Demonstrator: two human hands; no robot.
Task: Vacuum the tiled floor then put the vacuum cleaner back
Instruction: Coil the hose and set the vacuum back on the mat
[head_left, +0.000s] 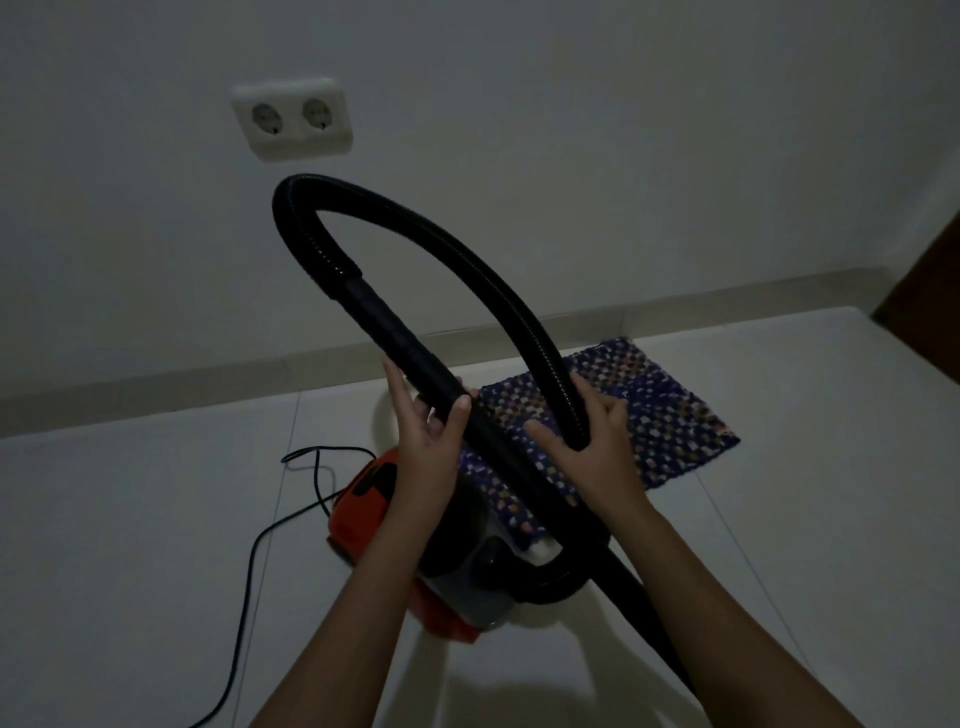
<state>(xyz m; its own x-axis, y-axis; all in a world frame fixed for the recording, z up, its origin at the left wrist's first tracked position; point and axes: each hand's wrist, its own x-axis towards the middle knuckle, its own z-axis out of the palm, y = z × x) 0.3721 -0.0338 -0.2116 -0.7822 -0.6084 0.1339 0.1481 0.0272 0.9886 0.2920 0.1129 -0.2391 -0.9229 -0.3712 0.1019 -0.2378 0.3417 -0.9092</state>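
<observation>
Dim room, head view. Vacuum cleaner (415, 530), orange and grey canister, sits on the tiled floor (130, 519) at centre, partly behind the forearms, its near end touching a patterned mat (649, 410) that lies to the right.

Left hand (431, 447): fingers wrapped loosely around the rigid black wand (410, 353), thumb over the top; hold looks light, not fully clenched. Right hand (597, 441): curled around the ribbed hose (415, 218), which arches up from the wand end, over, and down through this hand toward the canister's near end. The wand runs on down to the near right, out of frame; nozzle not visible.

Power cord (249, 561) trails loose across the floor at left. Double wall socket (292, 118) at far left shows nothing plugged in, so the machine is likely off; stage of task cannot be fixed from this alone.

Handling judgement:
- Wand: stiff, light, smooth plastic; grip mid-length for control.
- Hose: springy, resists bending, will recoil if released; hold close to the cuff.
- Canister: the heavy part; lift by its top handle, never by the hose.
- Cord: limp, a snag and trip risk; gather it first.
</observation>
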